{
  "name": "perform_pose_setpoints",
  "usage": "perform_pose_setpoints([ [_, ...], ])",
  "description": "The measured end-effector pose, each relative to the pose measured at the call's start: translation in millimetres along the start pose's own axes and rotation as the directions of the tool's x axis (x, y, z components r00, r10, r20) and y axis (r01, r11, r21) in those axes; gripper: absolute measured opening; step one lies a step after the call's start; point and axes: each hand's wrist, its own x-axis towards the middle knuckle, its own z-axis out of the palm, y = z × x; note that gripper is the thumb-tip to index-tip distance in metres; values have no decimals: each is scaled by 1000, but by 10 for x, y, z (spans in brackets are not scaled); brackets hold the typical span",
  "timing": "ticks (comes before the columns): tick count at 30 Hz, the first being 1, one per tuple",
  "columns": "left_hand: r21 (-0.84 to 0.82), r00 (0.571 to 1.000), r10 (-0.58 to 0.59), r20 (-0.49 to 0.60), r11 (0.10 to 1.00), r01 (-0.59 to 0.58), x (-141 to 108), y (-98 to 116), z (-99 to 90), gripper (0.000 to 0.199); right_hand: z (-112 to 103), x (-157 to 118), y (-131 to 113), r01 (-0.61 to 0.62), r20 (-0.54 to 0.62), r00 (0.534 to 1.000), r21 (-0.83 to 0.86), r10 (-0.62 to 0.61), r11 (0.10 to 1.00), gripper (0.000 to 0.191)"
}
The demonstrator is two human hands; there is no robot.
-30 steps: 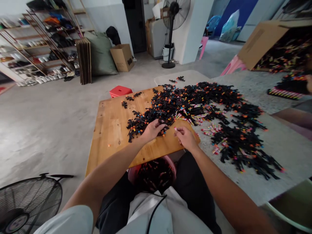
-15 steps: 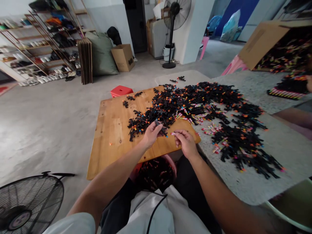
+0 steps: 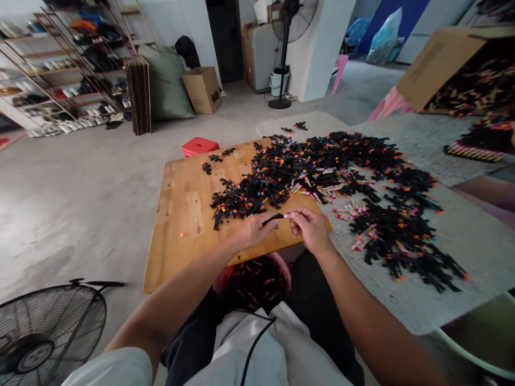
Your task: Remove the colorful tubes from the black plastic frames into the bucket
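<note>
My left hand (image 3: pixel 254 229) is closed on a black toy gun (image 3: pixel 274 218) just over the near edge of the wooden tabletop (image 3: pixel 173 220). Between the fingertips of my right hand (image 3: pixel 309 229) is a small pink-and-white tube (image 3: pixel 287 215). The tube's left end meets the tip of the toy gun; whether it sits inside cannot be made out. Behind both hands spreads a large heap of black toy guns (image 3: pixel 277 177) with orange and blue bits. Loose printed tubes (image 3: pixel 354 209) lie in the heap's right part.
A pink-rimmed tub (image 3: pixel 286 265) with black pieces stands below the table edge, between my legs. To the right, a grey table (image 3: pixel 478 230) carries more guns; a tilted carton (image 3: pixel 436 61) is full of them. A floor fan (image 3: pixel 52 332) stands at lower left, a red stool (image 3: pixel 200 146) behind.
My left hand has brought the toy gun out from the heap's edge toward the right hand. Gun and tube, apart before, now meet end to end.
</note>
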Motion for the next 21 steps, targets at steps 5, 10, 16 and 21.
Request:
perform_pose_setpoints([
  [5,67,996,87,9,994,-87,-24,43,-35,33,-30,-46,-12,60,40,997,-8,-60,998,28],
  [10,155,981,188,-35,971,-181,-60,82,-93,36,-62,-110,-79,151,103,984,-51,-145,987,28],
  [16,103,980,196,-38,976,-191,-88,84,-81,37,-63,-182,-64,77,139,986,72,-87,994,26],
  [21,-115,992,125,19,986,-122,-77,73,-32,37,1,-215,-18,-69,131,990,212,42,975,25],
])
